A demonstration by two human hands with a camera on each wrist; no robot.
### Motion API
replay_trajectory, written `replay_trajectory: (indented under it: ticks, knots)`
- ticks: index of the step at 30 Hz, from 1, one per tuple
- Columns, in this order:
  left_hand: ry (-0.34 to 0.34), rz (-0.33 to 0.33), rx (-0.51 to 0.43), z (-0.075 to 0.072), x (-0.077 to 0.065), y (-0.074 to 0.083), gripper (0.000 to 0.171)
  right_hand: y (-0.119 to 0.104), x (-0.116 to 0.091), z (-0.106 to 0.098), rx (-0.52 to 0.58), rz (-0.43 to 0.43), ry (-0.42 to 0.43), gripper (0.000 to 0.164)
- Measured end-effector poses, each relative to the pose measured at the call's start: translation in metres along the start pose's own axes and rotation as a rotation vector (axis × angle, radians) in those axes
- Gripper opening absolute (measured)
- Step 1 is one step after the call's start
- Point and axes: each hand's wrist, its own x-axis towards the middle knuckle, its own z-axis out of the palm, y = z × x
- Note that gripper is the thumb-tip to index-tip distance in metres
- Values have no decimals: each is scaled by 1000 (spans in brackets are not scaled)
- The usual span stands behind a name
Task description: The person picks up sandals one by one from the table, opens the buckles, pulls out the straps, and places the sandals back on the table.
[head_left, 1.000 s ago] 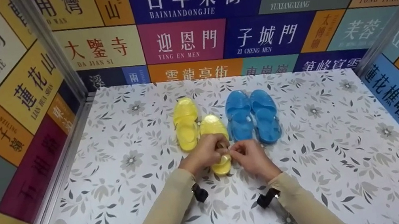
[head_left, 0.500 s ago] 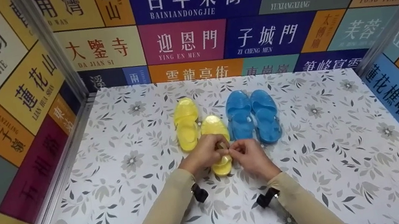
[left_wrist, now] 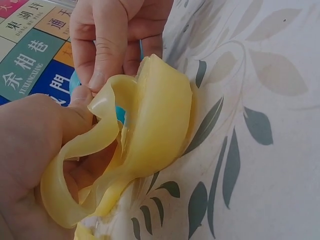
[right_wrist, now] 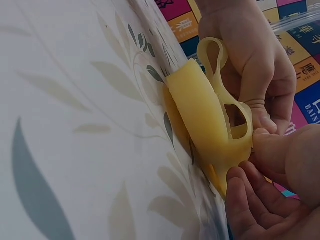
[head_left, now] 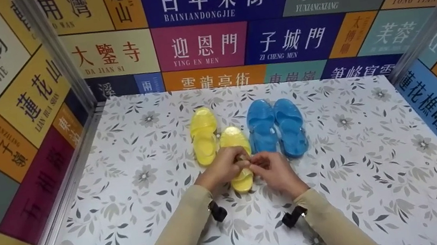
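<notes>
A yellow jelly sandal [head_left: 234,137] lies toe away from me on the patterned surface, both hands over its strap. My left hand [head_left: 226,166] grips the strap, which loops in a bent curve past the fingers in the left wrist view, beside the sandal's heel [left_wrist: 162,115]. My right hand [head_left: 274,170] comes from the right, thumb and fingertips pinching at the strap's side and meeting the left fingertips. In the right wrist view the heel part [right_wrist: 200,105] stands just above the floral sheet. The fastening itself is hidden between the fingertips.
A second yellow sandal [head_left: 204,138] lies to the left and slightly farther off. Two blue sandals [head_left: 263,126] sit side by side at the right. Panels with printed lettering [head_left: 202,46] wall the floral surface [head_left: 151,221] at the back and sides.
Both hands stay at the strap of the same yellow sandal. The right fingertips have shifted slightly, closer against the left ones; the other sandals have not moved.
</notes>
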Motion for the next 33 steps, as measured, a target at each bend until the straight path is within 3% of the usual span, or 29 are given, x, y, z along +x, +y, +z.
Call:
replay_trajectory:
  ticks: [7, 14, 27, 33]
  knots:
    - [72, 39, 11, 2, 1, -1, 6, 0, -1, 0, 6, -24, 0, 22]
    - [36, 20, 7, 1, 0, 2, 13, 1, -2, 0, -6, -28, 22, 29]
    - [11, 71, 180, -4, 0, 3, 20, -3, -2, -7, 3, -6, 19, 28]
    - [-13, 59, 270, -7, -4, 6, 19, -3, -2, -7, -48, -21, 18, 29]
